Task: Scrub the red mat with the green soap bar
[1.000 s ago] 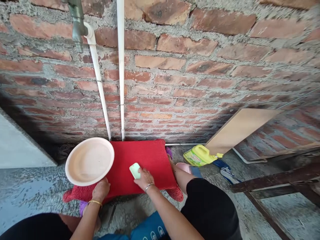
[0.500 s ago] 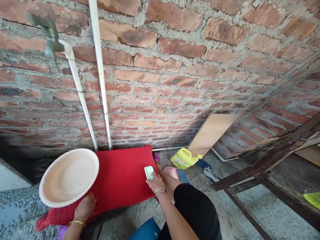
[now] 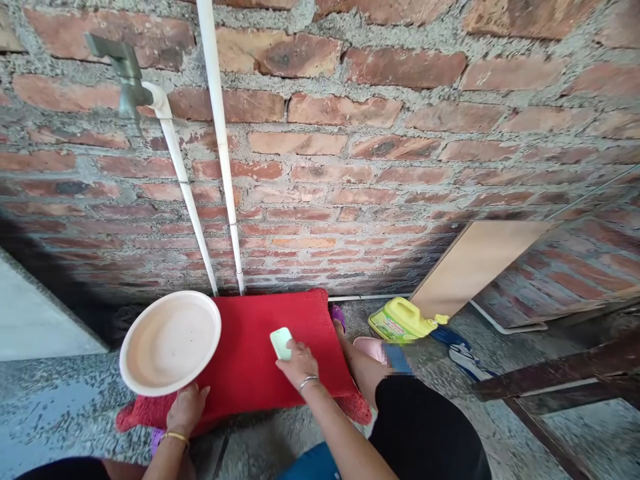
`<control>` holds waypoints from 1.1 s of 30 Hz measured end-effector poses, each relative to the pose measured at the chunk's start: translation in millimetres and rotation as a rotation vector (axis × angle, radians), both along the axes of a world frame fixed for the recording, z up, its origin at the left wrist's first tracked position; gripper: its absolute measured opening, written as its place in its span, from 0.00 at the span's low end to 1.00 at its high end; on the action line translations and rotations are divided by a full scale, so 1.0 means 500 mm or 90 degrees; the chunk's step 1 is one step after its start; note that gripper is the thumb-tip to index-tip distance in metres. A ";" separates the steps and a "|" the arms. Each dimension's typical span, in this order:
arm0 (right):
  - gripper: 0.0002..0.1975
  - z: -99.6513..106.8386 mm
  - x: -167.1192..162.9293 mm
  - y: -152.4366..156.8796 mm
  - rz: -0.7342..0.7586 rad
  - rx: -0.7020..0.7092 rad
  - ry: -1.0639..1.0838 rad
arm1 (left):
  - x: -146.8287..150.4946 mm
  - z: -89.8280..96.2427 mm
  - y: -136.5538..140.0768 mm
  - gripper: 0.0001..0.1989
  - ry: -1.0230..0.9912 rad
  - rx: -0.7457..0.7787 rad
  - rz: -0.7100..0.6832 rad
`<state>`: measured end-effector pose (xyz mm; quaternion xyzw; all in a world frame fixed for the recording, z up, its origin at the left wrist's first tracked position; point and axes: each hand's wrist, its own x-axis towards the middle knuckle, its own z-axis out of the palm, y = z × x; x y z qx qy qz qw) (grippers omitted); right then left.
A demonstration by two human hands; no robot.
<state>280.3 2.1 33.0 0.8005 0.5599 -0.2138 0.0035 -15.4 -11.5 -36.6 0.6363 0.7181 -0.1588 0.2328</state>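
Observation:
A red mat (image 3: 250,353) lies on the concrete floor against a brick wall. My right hand (image 3: 299,363) presses a pale green bar of soap (image 3: 281,343) onto the mat's right half. My left hand (image 3: 186,409) rests on the mat's near left edge, beside a round cream plastic basin (image 3: 169,341) that sits over the mat's left corner. Whether the left hand grips the mat or the basin rim is unclear.
A metal tap (image 3: 125,70) and two white pipes (image 3: 223,167) run down the wall above the mat. A yellow detergent jug (image 3: 400,320) lies to the right, near a leaning board (image 3: 475,263), sandals (image 3: 457,347) and dark wooden beams (image 3: 560,373). The floor at left is wet.
My right hand slid the soap to the mat's right edge, then back towards the middle. The view swung right and returned. The left hand stayed at the mat's near left edge.

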 end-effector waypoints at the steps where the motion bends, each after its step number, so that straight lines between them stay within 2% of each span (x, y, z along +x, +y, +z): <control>1: 0.23 -0.002 -0.046 0.009 0.048 -0.005 0.022 | -0.002 0.001 -0.004 0.21 0.009 0.024 0.017; 4: 0.23 -0.012 -0.136 0.028 0.161 -0.018 0.055 | 0.002 0.011 -0.019 0.26 0.065 0.130 0.024; 6: 0.23 -0.017 -0.139 0.035 0.185 -0.022 0.048 | 0.011 0.018 -0.032 0.29 0.101 0.183 0.027; 8: 0.24 -0.016 -0.097 0.040 0.147 -0.035 0.030 | 0.022 0.022 -0.042 0.29 0.123 0.211 0.046; 13: 0.25 0.014 0.083 0.036 -0.079 -0.085 -0.063 | 0.043 0.014 -0.048 0.30 0.156 0.244 0.072; 15: 0.26 0.026 0.111 0.036 -0.123 -0.093 -0.081 | 0.049 0.011 -0.047 0.31 0.169 0.242 0.083; 16: 0.26 0.029 0.106 0.037 -0.122 -0.086 -0.078 | 0.051 0.010 -0.047 0.32 0.174 0.239 0.085; 18: 0.25 0.028 0.055 0.044 -0.079 -0.054 -0.048 | 0.054 0.007 -0.047 0.32 0.179 0.232 0.079; 23: 0.23 0.002 -0.151 0.064 0.126 -0.019 0.061 | 0.049 -0.002 -0.048 0.31 0.169 0.212 0.044; 25: 0.23 -0.007 -0.182 0.068 0.172 -0.024 0.078 | 0.046 -0.004 -0.047 0.33 0.162 0.201 0.039; 28: 0.23 -0.011 -0.126 0.066 0.141 -0.040 0.060 | 0.045 0.000 -0.040 0.36 0.150 0.172 0.032; 33: 0.22 0.013 0.068 0.056 -0.076 -0.054 -0.025 | 0.059 0.011 -0.025 0.37 0.137 0.130 0.044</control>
